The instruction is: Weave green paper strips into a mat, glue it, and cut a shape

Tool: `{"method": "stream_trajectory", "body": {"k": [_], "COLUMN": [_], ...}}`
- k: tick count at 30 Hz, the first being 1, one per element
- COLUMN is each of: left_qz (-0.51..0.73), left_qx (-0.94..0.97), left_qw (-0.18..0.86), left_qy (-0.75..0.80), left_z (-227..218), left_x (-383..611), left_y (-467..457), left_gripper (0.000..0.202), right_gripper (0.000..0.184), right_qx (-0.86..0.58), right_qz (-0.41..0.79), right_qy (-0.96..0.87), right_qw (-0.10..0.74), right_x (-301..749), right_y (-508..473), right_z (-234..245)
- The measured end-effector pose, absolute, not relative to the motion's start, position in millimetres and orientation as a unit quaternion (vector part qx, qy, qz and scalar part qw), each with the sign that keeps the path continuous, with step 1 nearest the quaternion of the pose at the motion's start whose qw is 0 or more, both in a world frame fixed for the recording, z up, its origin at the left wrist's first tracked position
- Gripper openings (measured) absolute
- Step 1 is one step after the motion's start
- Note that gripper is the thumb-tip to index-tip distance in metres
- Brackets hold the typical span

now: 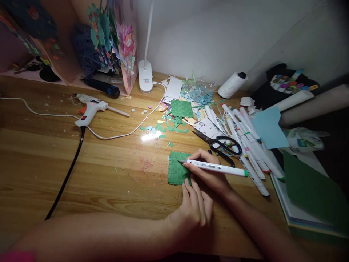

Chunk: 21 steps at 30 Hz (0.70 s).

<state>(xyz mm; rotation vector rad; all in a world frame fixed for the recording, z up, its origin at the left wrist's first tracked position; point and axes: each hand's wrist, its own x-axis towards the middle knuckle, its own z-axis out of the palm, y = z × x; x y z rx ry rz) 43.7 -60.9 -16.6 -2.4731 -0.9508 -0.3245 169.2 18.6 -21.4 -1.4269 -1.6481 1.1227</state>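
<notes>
A small green woven paper square (176,168) lies flat on the wooden desk (109,174). My right hand (208,173) is closed around a white marker (215,167) with a green end cap, its tip resting on the square's upper part. My left hand (196,209) lies just below the square, fingers stretched out, fingertips touching its lower right corner and holding it down.
Black scissors (221,145), several white markers (247,140) and a second green woven piece (181,108) with paper scraps lie behind. A glue gun (91,108) with its black cable, a white lamp base (145,76), coloured paper sheets (311,189) at right.
</notes>
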Motion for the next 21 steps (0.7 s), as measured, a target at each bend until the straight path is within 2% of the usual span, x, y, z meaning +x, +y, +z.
{"method": "stream_trajectory", "body": {"k": [21], "left_qz": [-0.104], "left_qx": [-0.907], "left_qw": [0.235], "left_qy": [-0.334], "left_z": [-17.6], "left_x": [42.6], "left_y": [-60.2], "left_gripper": [0.027], "right_gripper": [0.022], "right_qx": [-0.578], "right_qz": [0.342], "right_qy": [-0.642], "right_qw": [0.371], "right_x": [169.1], "right_y": [18.9], "right_z": [-22.6]}}
